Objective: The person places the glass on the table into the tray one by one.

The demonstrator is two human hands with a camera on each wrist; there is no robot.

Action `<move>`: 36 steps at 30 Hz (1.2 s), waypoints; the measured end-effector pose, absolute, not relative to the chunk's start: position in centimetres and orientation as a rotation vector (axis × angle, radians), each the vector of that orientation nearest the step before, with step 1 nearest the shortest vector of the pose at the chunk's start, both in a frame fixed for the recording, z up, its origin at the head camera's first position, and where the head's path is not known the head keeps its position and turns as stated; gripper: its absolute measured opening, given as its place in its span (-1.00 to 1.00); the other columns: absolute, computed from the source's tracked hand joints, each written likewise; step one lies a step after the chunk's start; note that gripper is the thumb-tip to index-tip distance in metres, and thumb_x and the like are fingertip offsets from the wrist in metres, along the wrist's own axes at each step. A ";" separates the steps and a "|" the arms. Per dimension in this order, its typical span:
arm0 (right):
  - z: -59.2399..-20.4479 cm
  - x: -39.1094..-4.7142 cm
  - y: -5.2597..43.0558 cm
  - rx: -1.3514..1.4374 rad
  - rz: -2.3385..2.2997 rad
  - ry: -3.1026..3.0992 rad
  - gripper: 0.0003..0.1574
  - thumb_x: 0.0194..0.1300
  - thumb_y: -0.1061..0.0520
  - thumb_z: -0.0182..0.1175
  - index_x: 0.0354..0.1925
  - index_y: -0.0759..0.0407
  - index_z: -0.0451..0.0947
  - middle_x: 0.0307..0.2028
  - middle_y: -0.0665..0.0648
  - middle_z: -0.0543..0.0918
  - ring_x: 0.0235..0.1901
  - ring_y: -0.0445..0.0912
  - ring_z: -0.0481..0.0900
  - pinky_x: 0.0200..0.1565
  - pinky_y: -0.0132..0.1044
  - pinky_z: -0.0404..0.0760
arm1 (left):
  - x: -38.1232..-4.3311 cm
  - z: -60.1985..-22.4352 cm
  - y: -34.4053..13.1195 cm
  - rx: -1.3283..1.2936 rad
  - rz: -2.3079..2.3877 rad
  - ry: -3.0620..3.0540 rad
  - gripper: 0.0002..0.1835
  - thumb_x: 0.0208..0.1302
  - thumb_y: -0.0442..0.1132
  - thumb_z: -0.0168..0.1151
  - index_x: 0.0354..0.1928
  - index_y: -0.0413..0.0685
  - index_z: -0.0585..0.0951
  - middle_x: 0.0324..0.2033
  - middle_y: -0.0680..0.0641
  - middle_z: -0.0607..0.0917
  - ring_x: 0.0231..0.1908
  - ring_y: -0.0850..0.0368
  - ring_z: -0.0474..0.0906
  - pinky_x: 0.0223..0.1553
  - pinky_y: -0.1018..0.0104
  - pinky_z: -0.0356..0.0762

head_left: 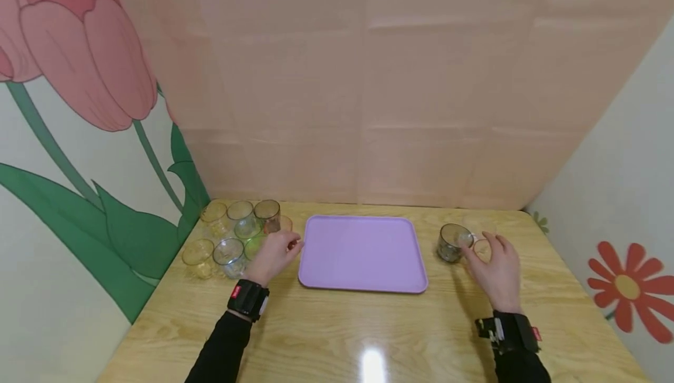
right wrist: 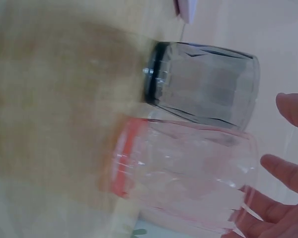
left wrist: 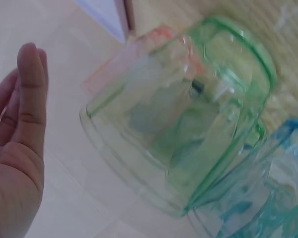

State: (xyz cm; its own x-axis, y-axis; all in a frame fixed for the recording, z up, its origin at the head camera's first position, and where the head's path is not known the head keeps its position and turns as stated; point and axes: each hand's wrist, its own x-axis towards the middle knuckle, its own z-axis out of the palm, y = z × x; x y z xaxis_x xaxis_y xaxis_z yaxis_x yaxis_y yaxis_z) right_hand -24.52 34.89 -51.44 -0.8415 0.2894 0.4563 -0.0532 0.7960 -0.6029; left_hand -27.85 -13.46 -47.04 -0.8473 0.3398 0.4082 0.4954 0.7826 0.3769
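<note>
My left hand (head_left: pixel 275 254) hovers at the right side of a cluster of coloured glasses, holding nothing. In the left wrist view its loosely bent fingers (left wrist: pixel 31 94) are apart from a green glass (left wrist: pixel 188 129). Part of a blue glass (left wrist: pixel 268 198) shows beside that one, and a pinkish-orange glass (left wrist: pixel 139 54) behind it. On the right, my right hand (head_left: pixel 497 272) is above a pink glass (right wrist: pixel 184 173), fingers spread near its rim; whether they touch is unclear. A dark grey glass (head_left: pixel 451 245) stands beside the pink one, close to my thumb.
A purple tray (head_left: pixel 363 254) lies mid-table between the hands. Yellow glasses (head_left: pixel 199 257), a light blue glass (head_left: pixel 229 257) and a brown glass (head_left: pixel 267 214) belong to the left cluster. A pinkish-brown sheet (head_left: pixel 363 90) hangs behind the wooden table (head_left: pixel 316 336).
</note>
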 end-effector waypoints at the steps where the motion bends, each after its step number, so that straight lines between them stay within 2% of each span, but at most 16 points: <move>1: -51.6 -24.4 34.9 -0.203 0.860 -2.428 -0.16 0.26 -0.04 0.31 0.34 0.37 0.31 0.30 0.57 0.27 0.30 0.45 0.19 0.29 0.32 0.14 | -27.9 -47.2 -13.3 -0.648 -0.688 -2.654 -0.92 0.26 -0.28 0.30 -0.35 -0.14 0.70 -0.49 0.02 0.64 -0.44 0.23 0.52 -0.39 0.36 0.52; 5: -52.4 -24.2 35.0 -0.307 0.911 -2.387 -0.01 0.18 -0.02 0.37 0.43 0.30 0.19 0.38 0.52 0.17 0.34 0.43 0.14 0.29 0.34 0.15 | -28.0 -48.5 -12.5 -0.661 -0.695 -2.658 -0.91 0.24 -0.29 0.32 -0.42 -0.10 0.65 -0.51 0.04 0.60 -0.45 0.22 0.46 -0.40 0.37 0.46; 8: -52.8 -24.2 35.2 -0.352 0.947 -2.338 0.10 0.11 0.00 0.43 0.46 0.25 0.12 0.40 0.49 0.12 0.35 0.41 0.13 0.27 0.35 0.18 | -28.1 -49.7 -12.1 -0.638 -0.726 -2.699 -0.92 0.24 -0.29 0.32 -0.38 -0.14 0.67 -0.50 0.02 0.60 -0.45 0.21 0.45 -0.41 0.36 0.45; 13: -53.4 -24.0 35.7 -0.449 0.984 -2.340 0.13 0.10 0.00 0.44 0.47 0.25 0.09 0.38 0.50 0.10 0.32 0.41 0.14 0.24 0.36 0.22 | -28.2 -51.3 -11.6 -0.513 -0.793 -2.793 -0.85 0.26 -0.26 0.30 -0.26 -0.23 0.70 -0.49 0.02 0.62 -0.48 0.23 0.45 -0.43 0.36 0.44; 16: -53.6 -24.0 36.2 -0.498 0.990 -2.379 0.17 0.12 -0.06 0.42 0.49 0.26 0.03 0.37 0.52 0.13 0.29 0.41 0.18 0.22 0.35 0.25 | -28.1 -51.6 -11.6 -0.434 -0.800 -2.798 -0.85 0.24 -0.26 0.32 -0.27 -0.24 0.70 -0.49 0.00 0.65 -0.49 0.23 0.49 -0.44 0.34 0.47; 21: -53.4 -24.2 36.7 -0.525 1.088 -2.391 0.33 0.12 -0.13 0.42 0.54 0.24 -0.17 0.34 0.55 0.21 0.25 0.40 0.27 0.17 0.30 0.32 | -27.9 -51.7 -11.6 -0.375 -0.732 -2.806 -0.86 0.19 -0.27 0.36 -0.43 -0.20 0.65 -0.58 -0.02 0.63 -0.53 0.16 0.52 -0.50 0.30 0.44; 25: -53.3 -24.1 37.0 -0.582 1.212 -2.409 0.41 0.13 -0.19 0.41 0.55 0.22 -0.30 0.36 0.53 0.20 0.30 0.40 0.24 0.19 0.27 0.33 | -27.6 -52.1 -11.7 -0.405 -0.674 -2.832 -0.82 0.13 -0.29 0.39 -0.55 -0.14 0.59 -0.63 -0.01 0.59 -0.54 0.12 0.51 -0.52 0.27 0.40; 30: -53.6 -24.1 37.3 -0.628 1.219 -2.452 0.39 0.12 -0.28 0.38 0.52 0.32 -0.20 0.35 0.52 0.25 0.30 0.38 0.27 0.19 0.24 0.36 | -27.2 -52.3 -11.6 -0.433 -0.759 -2.825 -0.92 0.10 -0.37 0.36 -0.42 -0.21 0.62 -0.55 -0.07 0.63 -0.48 0.06 0.55 -0.47 0.19 0.46; 33: -53.4 -24.1 37.1 -0.645 1.226 -2.453 0.36 0.10 -0.31 0.38 0.50 0.35 -0.09 0.34 0.50 0.27 0.30 0.36 0.29 0.17 0.20 0.39 | -27.2 -52.3 -11.5 -0.423 -0.765 -2.827 -0.93 0.06 -0.41 0.35 -0.44 -0.22 0.61 -0.53 -0.10 0.64 -0.46 0.03 0.57 -0.45 0.16 0.49; 36: -52.8 -24.0 36.9 -0.672 1.254 -2.428 0.32 0.08 -0.30 0.39 0.48 0.32 -0.03 0.33 0.45 0.31 0.28 0.31 0.31 0.03 0.06 0.46 | -27.3 -52.2 -11.5 -0.404 -0.762 -2.838 -0.88 0.02 -0.44 0.35 -0.54 -0.19 0.59 -0.55 -0.11 0.65 -0.46 -0.01 0.60 -0.45 0.14 0.50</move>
